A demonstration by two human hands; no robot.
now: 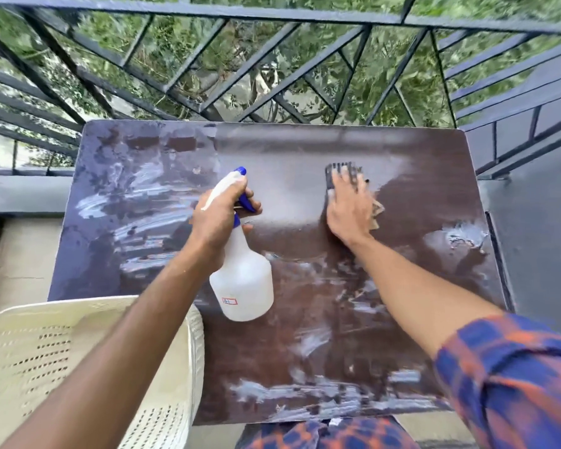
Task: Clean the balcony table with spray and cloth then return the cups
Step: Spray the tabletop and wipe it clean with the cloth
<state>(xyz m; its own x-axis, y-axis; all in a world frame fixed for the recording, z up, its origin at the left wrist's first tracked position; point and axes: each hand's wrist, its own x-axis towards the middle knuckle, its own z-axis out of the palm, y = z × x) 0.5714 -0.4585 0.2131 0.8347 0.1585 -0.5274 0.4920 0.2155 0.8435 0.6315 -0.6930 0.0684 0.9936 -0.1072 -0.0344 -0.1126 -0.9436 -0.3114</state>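
One spray bottle (242,280) hangs above the tabletop's (418,189) middle, its neck clamped in the left hand (219,218). One cloth (345,176) lies toward the far edge, pressed flat beneath the right hand's (348,210) spread fingers (340,183).

Dark brown table top (402,196), smooth and glossy where wet, streaked with whitish smears left and near. Translucent white plastic spray bottle (245,286) with a shiny blue plastic trigger. Dark cloth (332,175) pressed flat, soft and matt. Cream plastic chair (46,361), perforated, near left. Painted metal railing (272,14), dull grey, far side.
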